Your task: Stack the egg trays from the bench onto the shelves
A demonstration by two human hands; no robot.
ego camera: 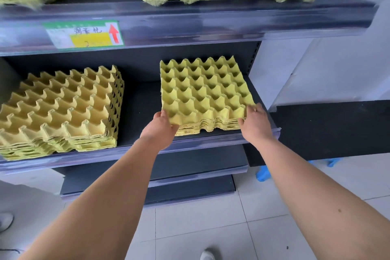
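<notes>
Your middle shelf (211,142) carries a tall pile of trays (63,110) on its left. That leaves room at the right, where your short stack of egg trays (202,91) sits near the front lip. Your left hand (162,125) and right hand (256,121) each clasp a front corner, likely to keep it square.

One tag (83,35) shows, set behind the clear strip on the front edge of the upper shelf (211,25), towards its left. It has a green border and a white top field with three dark handwritten characters, too blurred to read with certainty. Below them lies a yellow field (90,40) bearing a handwritten mark that may be a 2. At the tag's right end a red arrow (114,32) points up. Fine print at its left is illegible.
</notes>
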